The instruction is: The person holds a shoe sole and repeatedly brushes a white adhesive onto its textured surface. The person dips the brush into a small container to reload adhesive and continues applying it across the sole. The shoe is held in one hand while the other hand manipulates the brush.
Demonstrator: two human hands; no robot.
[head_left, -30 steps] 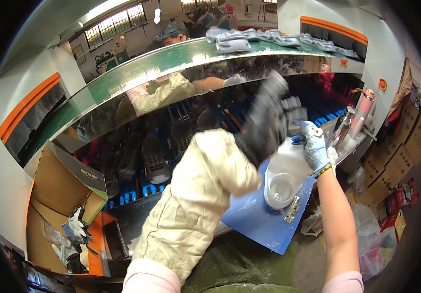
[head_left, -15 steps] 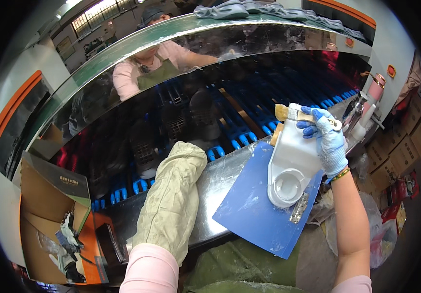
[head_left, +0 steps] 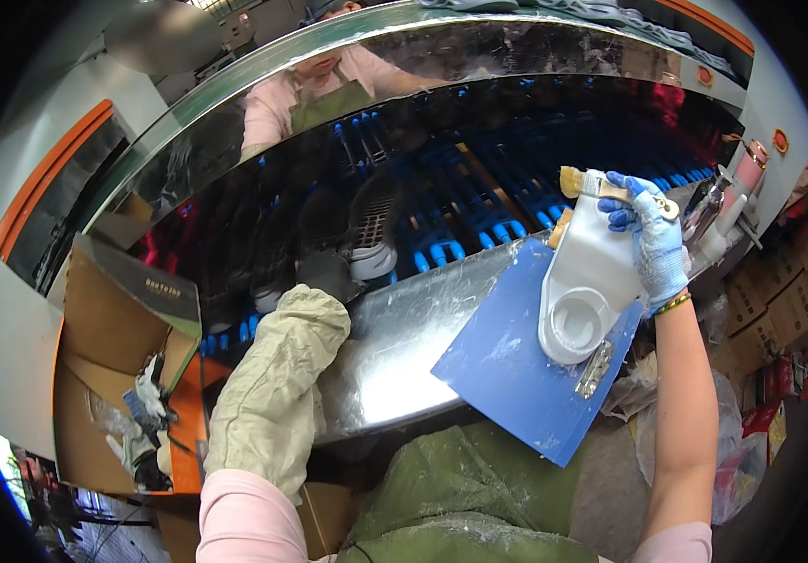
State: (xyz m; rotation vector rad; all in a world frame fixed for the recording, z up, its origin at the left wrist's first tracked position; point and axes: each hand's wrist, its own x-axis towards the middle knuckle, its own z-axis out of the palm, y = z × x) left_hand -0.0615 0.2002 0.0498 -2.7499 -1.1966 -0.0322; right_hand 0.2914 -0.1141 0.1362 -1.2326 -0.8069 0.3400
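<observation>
My right hand (head_left: 657, 244), in a blue and white glove, grips a brush (head_left: 599, 187) with tan bristles and a wooden handle. The brush lies across the top of a white plastic container (head_left: 563, 298) whose round cup holds white residue. My left hand (head_left: 327, 275) wears a dark glove, and a pale green sleeve covers that forearm. It reaches into the dark machine opening beside a dark shoe sole (head_left: 373, 220) with a light rim at its near end. Its fingers are lost in the dark. More dark soles (head_left: 277, 249) stand to its left.
Under the container is a blue clipboard (head_left: 507, 352) on the metal ledge (head_left: 394, 361). An open carton (head_left: 104, 394) with gloves stands at left. Blue-tipped rods (head_left: 507, 231) line the opening. A pink and white tool (head_left: 746, 178) is at right. Grey shoes (head_left: 601, 14) sit on top.
The whole view has shifted, and the machine sits higher in it. My left hand has moved left, and its dark glove now shows beside the sole. My right hand keeps its hold on the brush.
</observation>
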